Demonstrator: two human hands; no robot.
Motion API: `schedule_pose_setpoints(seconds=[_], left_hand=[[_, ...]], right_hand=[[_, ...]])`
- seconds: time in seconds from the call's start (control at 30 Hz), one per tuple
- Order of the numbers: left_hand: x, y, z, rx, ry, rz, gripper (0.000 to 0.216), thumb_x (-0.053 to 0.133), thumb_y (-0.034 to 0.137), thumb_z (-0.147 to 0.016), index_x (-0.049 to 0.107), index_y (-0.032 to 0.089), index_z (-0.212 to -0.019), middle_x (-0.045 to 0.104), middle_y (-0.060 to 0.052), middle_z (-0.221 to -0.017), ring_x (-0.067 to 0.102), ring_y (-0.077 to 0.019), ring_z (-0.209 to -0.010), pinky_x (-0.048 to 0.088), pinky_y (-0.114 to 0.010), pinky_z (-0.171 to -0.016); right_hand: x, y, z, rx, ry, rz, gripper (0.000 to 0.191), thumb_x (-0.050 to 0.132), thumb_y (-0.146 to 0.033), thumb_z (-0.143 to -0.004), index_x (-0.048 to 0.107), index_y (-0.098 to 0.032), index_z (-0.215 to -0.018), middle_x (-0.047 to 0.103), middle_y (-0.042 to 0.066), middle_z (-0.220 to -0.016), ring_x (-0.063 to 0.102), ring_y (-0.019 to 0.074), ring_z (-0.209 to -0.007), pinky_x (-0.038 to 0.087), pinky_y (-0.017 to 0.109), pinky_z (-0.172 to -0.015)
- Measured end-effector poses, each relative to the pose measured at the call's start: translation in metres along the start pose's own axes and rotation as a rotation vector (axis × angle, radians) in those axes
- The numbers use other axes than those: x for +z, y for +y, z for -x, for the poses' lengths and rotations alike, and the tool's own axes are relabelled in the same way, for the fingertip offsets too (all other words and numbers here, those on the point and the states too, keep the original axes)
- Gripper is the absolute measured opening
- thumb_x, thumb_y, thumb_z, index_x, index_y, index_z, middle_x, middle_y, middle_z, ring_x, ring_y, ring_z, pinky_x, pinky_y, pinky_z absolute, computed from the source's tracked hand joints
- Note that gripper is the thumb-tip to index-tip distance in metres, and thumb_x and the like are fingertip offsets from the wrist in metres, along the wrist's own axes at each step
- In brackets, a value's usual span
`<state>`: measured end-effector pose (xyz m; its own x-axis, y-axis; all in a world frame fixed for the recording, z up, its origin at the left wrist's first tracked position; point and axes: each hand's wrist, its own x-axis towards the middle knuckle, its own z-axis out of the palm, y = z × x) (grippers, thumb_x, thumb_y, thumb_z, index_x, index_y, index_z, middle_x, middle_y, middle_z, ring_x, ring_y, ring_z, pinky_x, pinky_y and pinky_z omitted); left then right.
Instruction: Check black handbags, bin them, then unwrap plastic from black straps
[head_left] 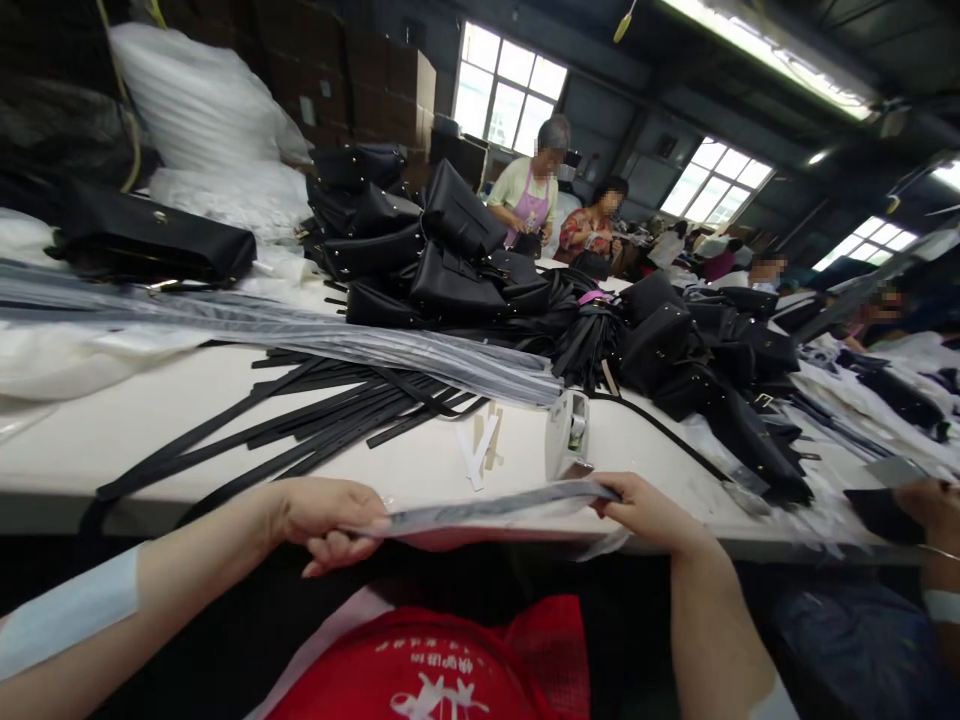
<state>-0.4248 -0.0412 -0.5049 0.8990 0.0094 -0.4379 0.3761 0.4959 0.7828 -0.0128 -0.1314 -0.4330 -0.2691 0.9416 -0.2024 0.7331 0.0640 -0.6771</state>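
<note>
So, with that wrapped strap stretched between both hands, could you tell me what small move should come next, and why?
Probably set it onto the bagged straps: the left hand and right hand pinch the wrapped strap at each end, level above the table edge.

One tape dispenser [568,433] — two hands [328,516].

Long white table [112,420]. Black straps [330,415] fanned left of tape dispenser [568,435]; black handbags [442,255] piled behind it; plastic-sleeved bundle [300,335] alongside.
</note>
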Motion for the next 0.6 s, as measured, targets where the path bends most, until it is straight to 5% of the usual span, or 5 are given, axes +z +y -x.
schedule_pose_setpoints(seconds=[0.2, 0.33, 0.43, 0.53, 0.6], left_hand=[[0.035, 0.038, 0.044, 0.405, 0.12, 0.161, 0.045, 0.062, 0.052, -0.075, 0.056, 0.015, -0.051, 0.021, 0.008, -0.032, 0.012, -0.0018, -0.024, 0.016, -0.016, -0.022], [0.062, 0.082, 0.043, 0.905, 0.567, 0.294, 0.017, 0.056, 0.03, -0.083, 0.067, 0.019, -0.09, 0.053, 0.003, -0.054, 0.046, -0.0061, -0.039, 0.048, -0.018, -0.044], [0.052, 0.104, 0.016, 1.174, 0.93, 0.139, 0.036, 0.054, 0.025, -0.085, 0.055, 0.022, -0.121, 0.068, -0.003, -0.094, 0.065, -0.0148, -0.085, 0.052, -0.031, -0.085], [0.032, 0.097, -0.016, 1.088, 1.226, -0.453, 0.035, 0.049, 0.031, -0.087, 0.056, 0.018, -0.119, 0.067, -0.008, -0.105, 0.06, -0.0228, -0.103, 0.041, -0.04, -0.098], [0.027, 0.077, -0.035, 0.848, 1.22, -0.891, 0.028, 0.042, 0.031, -0.087, 0.063, 0.016, -0.098, 0.068, -0.009, -0.093, 0.06, -0.0245, -0.093, 0.043, -0.04, -0.091]], right_hand=[[0.05, -0.001, -0.039, -0.051, -0.011, -0.042, 0.033, 0.041, -0.026, -0.086, 0.073, -0.018, -0.084, 0.062, 0.001, -0.064, 0.056, 0.0167, -0.067, 0.044, 0.028, -0.071], [0.099, -0.033, -0.05, -0.044, -0.194, -0.248, 0.039, 0.041, -0.041, -0.092, 0.069, -0.02, -0.109, 0.065, 0.0, -0.071, 0.057, 0.0133, -0.064, 0.045, 0.023, -0.064], [0.129, -0.075, -0.042, -0.117, -0.399, -0.359, 0.038, 0.044, -0.044, -0.091, 0.07, -0.022, -0.108, 0.06, -0.003, -0.063, 0.051, 0.0088, -0.055, 0.041, 0.017, -0.054], [0.131, -0.106, -0.026, -0.213, -0.46, -0.586, 0.041, 0.05, -0.047, -0.089, 0.072, -0.016, -0.104, 0.056, -0.002, -0.057, 0.046, 0.0062, -0.048, 0.035, 0.015, -0.046], [0.117, -0.109, -0.021, -0.268, -0.297, -0.807, 0.047, 0.052, -0.05, -0.087, 0.074, -0.01, -0.095, 0.053, -0.001, -0.05, 0.042, 0.0053, -0.041, 0.032, 0.016, -0.041]])
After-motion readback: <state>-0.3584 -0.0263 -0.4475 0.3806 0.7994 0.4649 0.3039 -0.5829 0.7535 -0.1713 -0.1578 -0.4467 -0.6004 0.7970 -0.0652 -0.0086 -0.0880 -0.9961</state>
